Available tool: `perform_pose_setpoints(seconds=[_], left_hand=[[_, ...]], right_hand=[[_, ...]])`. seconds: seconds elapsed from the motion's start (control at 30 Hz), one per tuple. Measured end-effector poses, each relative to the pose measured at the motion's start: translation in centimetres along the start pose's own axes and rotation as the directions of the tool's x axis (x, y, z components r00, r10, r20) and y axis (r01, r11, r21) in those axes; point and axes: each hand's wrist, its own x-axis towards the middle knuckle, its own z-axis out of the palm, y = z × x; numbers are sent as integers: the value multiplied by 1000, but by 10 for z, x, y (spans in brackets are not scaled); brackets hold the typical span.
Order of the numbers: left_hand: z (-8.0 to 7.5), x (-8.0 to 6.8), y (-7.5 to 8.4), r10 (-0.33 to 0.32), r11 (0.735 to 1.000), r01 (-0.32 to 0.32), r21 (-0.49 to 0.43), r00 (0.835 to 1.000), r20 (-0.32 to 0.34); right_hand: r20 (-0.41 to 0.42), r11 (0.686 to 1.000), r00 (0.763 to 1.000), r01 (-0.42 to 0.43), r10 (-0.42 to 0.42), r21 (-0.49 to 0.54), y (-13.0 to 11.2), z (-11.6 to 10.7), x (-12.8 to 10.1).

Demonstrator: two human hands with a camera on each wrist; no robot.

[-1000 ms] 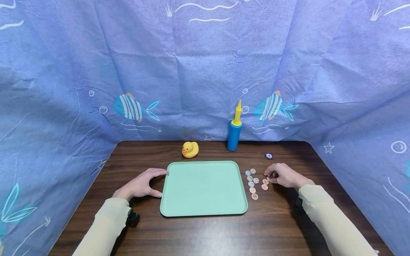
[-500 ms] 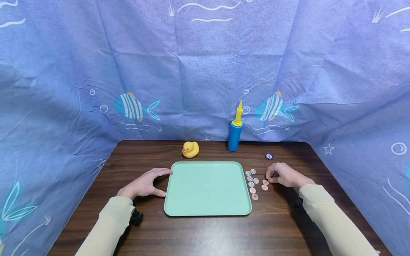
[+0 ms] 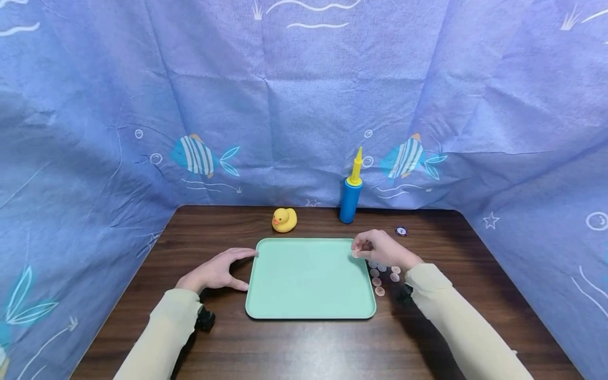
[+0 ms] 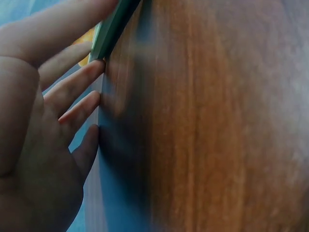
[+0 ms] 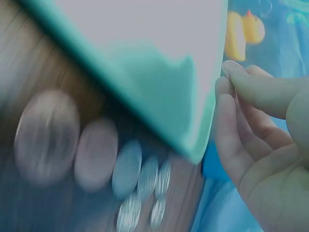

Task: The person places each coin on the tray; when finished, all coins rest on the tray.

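A mint-green tray (image 3: 311, 279) lies flat on the table. At its left edge my left hand (image 3: 216, 270) rests with thumb and fingers spread, fingertips at the rim. In the left wrist view the left hand (image 4: 53, 125) has fairly straight fingers beside the tray edge (image 4: 113, 31). Over the tray's far right corner, my right hand (image 3: 382, 249) pinches a copper-coloured coin (image 3: 355, 254) between thumb and fingers. The right wrist view shows the pinched coin (image 5: 233, 67) above the rim. Loose copper coins (image 3: 377, 282) and silver coins (image 3: 374, 273) lie right of the tray, partly beneath my right hand.
Behind the tray sit a yellow rubber duck (image 3: 284, 220) and a blue hand pump (image 3: 350, 200) with a yellow nozzle. A dark poker chip (image 3: 401, 231) lies at the back right. Blue fish-print cloth (image 3: 304, 105) hangs around the dark wooden table (image 3: 304, 348).
My right hand has picked up a copper coin and carried it left to the tray's far right corner. The tray and my left hand have shifted slightly right.
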Motion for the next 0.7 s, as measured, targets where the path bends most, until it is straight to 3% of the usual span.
perform_pose_setpoints(seconds=[0.27,0.53,0.7], left_hand=[[-3,2,4,-29,999,29,-25,1000,8],[-3,1,3,-52,998,52,-42,999,12],[0,-1,1,-48,998,48,-50,999,7]], right_hand=[[17,1000,1000,0,0,5,-27,29,39],[85,1000,996,3,-3,5,-45,54,74],[60,1000,998,16,-15,-27,-50,70,88]])
